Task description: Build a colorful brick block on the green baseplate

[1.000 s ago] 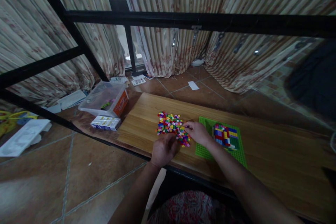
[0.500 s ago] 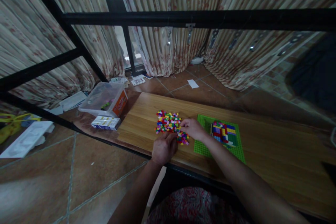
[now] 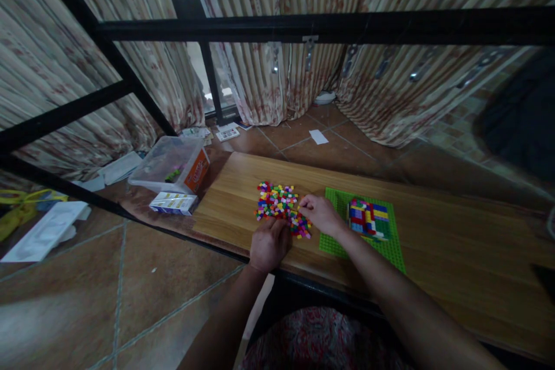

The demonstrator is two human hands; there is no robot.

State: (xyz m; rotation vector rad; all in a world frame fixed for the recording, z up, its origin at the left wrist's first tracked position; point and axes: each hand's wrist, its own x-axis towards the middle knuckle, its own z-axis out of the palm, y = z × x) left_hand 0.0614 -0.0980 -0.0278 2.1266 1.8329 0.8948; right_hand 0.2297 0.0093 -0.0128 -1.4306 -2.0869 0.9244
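Note:
Small toy building bricks in many colours lie in a loose pile (image 3: 276, 199) on the wooden tabletop. My left hand (image 3: 269, 241) rests at the pile's near edge with its fingers curled down; what they hold, if anything, is hidden. At the right side of the pile, my right hand (image 3: 319, 212) has thumb and fingers pinched together. Anything between those fingertips is too small to make out. A green baseplate (image 3: 336, 245) lies just right of my right hand, partly under my forearm. On it stands a low block of red, blue, white, yellow and green bricks (image 3: 367, 218).
Left of the board (image 3: 229, 185) stand a clear plastic box (image 3: 167, 156) with an orange label and a small white-and-blue carton (image 3: 173, 203). A black metal bar (image 3: 277, 29) crosses beyond the board, before curtains. White paper (image 3: 318, 137) lies on the tiled floor.
Both hands stay nearly in place, with only slight finger movement at the pile. The view has shifted very slightly. The brick structure looks the same.

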